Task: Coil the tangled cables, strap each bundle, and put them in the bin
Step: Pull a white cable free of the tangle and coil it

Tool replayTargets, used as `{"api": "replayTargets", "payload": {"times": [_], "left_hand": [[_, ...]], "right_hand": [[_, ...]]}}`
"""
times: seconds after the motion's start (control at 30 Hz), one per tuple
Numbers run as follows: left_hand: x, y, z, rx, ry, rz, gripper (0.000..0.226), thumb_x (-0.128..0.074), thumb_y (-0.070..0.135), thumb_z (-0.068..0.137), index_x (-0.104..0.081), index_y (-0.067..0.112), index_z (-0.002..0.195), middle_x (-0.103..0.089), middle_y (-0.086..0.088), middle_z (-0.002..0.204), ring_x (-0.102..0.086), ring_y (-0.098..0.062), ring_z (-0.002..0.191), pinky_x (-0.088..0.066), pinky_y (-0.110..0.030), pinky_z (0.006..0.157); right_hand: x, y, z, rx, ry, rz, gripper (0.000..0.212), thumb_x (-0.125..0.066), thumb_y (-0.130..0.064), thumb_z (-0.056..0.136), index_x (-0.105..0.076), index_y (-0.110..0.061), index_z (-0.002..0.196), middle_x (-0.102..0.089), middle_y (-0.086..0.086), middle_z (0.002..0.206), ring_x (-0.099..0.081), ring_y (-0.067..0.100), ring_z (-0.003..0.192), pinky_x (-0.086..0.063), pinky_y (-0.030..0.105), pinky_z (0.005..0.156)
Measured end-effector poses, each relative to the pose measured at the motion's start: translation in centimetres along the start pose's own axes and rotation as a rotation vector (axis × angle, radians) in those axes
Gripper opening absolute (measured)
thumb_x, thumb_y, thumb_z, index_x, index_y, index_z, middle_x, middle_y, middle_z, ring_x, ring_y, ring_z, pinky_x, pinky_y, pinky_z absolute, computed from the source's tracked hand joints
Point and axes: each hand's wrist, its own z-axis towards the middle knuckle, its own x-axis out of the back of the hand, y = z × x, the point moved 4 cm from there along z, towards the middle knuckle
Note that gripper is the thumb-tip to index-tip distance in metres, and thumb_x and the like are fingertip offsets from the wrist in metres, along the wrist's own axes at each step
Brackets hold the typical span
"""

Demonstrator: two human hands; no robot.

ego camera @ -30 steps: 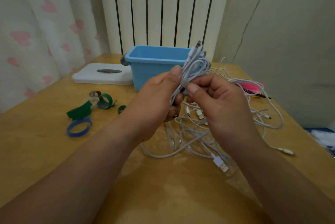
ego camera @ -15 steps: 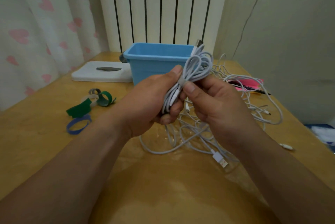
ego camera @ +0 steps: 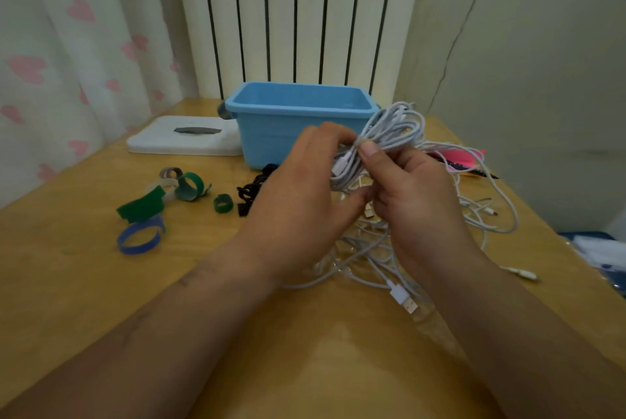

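The left hand (ego camera: 298, 201) and the right hand (ego camera: 418, 205) are holding one white cable bundle (ego camera: 389, 134). One blue bin (ego camera: 271, 140) and one flat white box (ego camera: 183, 144) are sitting on the surface (ego camera: 305, 351). Three green straps (ego camera: 191, 186), one blue strap (ego camera: 139, 238) and one grey strap (ego camera: 169, 174) are lying there. The loose cables (ego camera: 369, 249) are lying too tangled to count.

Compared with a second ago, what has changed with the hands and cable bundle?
The coiled white cable bundle has tipped from upright toward the right, loops now by the right corner of the light blue plastic bin. The left hand and right hand keep gripping it; nothing was released. The loose white cable tangle, bin and coloured fabric straps stayed put.
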Motion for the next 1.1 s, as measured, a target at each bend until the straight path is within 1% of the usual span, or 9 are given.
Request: {"api": "replayTargets", "payload": {"times": [0.1,0.2,0.33,0.5,0.63,0.73,0.8,1.03,1.1], "left_hand": [[0.2,-0.4,0.4,-0.015,0.044,0.078,0.037,-0.076,0.037,0.096,-0.058,0.028,0.127,-0.059,0.011,0.114,-0.061,-0.008,0.098,-0.057,-0.038,0.079],[0.6,-0.6,0.6,0.001,0.044,0.057,0.015,-0.064,0.038,0.106,-0.064,0.027,0.116,-0.063,0.013,0.096,-0.061,-0.006,0.084,-0.049,-0.022,0.067],[1.2,-1.2,0.8,0.09,0.086,-0.063,0.028,-0.053,0.037,0.111,-0.064,0.016,0.097,-0.06,0.007,0.07,-0.058,-0.007,0.065,-0.038,-0.017,0.053],[0.5,-0.7,0.5,0.181,0.084,-0.25,0.029,-0.05,0.037,0.113,-0.059,0.015,0.095,-0.055,0.009,0.069,-0.048,-0.004,0.06,-0.037,-0.019,0.052],[0.4,-0.8,0.6,0.223,0.077,-0.322,0.032,-0.048,0.037,0.113,-0.058,0.014,0.093,-0.055,0.006,0.071,-0.047,-0.008,0.062,-0.04,-0.032,0.055],[0.2,-0.8,0.5,0.222,0.106,-0.277,0.031,-0.047,0.036,0.114,-0.058,0.014,0.094,-0.054,0.007,0.069,-0.046,-0.006,0.06,-0.037,-0.025,0.053],[0.2,-0.7,0.5,0.252,0.096,-0.3,0.033,-0.047,0.035,0.114,-0.058,0.012,0.093,-0.054,0.006,0.069,-0.046,-0.009,0.059,-0.038,-0.029,0.054],[0.0,-0.4,0.7,0.556,-0.188,-0.981,0.037,-0.042,0.037,0.112,-0.059,0.014,0.088,-0.042,-0.002,0.061,-0.028,-0.014,0.043,-0.027,-0.022,0.038],[0.0,-0.3,0.7,0.578,-0.267,-1.088,0.04,-0.041,0.039,0.111,-0.058,0.015,0.084,-0.038,-0.001,0.058,-0.026,-0.012,0.04,-0.025,-0.021,0.035]], "right_hand": [[0.0,0.1,0.0,-0.03,-0.011,-0.004,0.012,-0.066,-0.019,0.102,-0.072,-0.009,0.098,-0.065,-0.014,0.061,-0.057,-0.002,0.045,-0.04,0.008,0.044],[0.2,0.4,0.1,-0.04,-0.037,-0.053,0.018,-0.069,-0.027,0.1,-0.072,-0.018,0.085,-0.056,-0.015,0.054,-0.049,0.001,0.045,-0.036,0.01,0.044],[0.2,0.4,0.3,0.006,-0.067,-0.06,0.014,-0.066,-0.021,0.102,-0.075,-0.011,0.098,-0.058,-0.015,0.059,-0.048,0.0,0.049,-0.037,0.012,0.048],[-0.2,0.2,0.4,0.065,-0.077,-0.045,0.013,-0.064,-0.019,0.104,-0.07,-0.014,0.094,-0.06,-0.017,0.059,-0.054,-0.002,0.05,-0.04,0.01,0.05],[-0.3,0.3,0.4,0.046,-0.067,-0.024,0.015,-0.064,-0.019,0.104,-0.068,-0.014,0.09,-0.06,-0.015,0.06,-0.052,-0.002,0.049,-0.039,0.01,0.049],[-0.4,0.9,0.4,-0.024,-0.072,0.037,0.02,-0.066,-0.021,0.103,-0.069,-0.018,0.083,-0.051,-0.002,0.064,-0.037,0.005,0.046,-0.031,0.018,0.043],[-0.4,1.0,0.3,-0.051,-0.08,0.074,0.021,-0.065,-0.019,0.103,-0.07,-0.017,0.083,-0.05,0.003,0.068,-0.031,0.009,0.048,-0.028,0.02,0.041],[-0.6,0.8,0.5,-0.004,-0.174,0.12,0.021,-0.068,-0.031,0.095,-0.069,-0.011,0.087,-0.049,0.014,0.078,-0.031,0.011,0.052,-0.025,0.022,0.042],[-1.0,0.7,0.4,-0.028,-0.254,0.176,0.021,-0.063,-0.03,0.095,-0.065,-0.01,0.09,-0.058,0.003,0.075,-0.033,0.008,0.051,-0.027,0.019,0.041]]}}
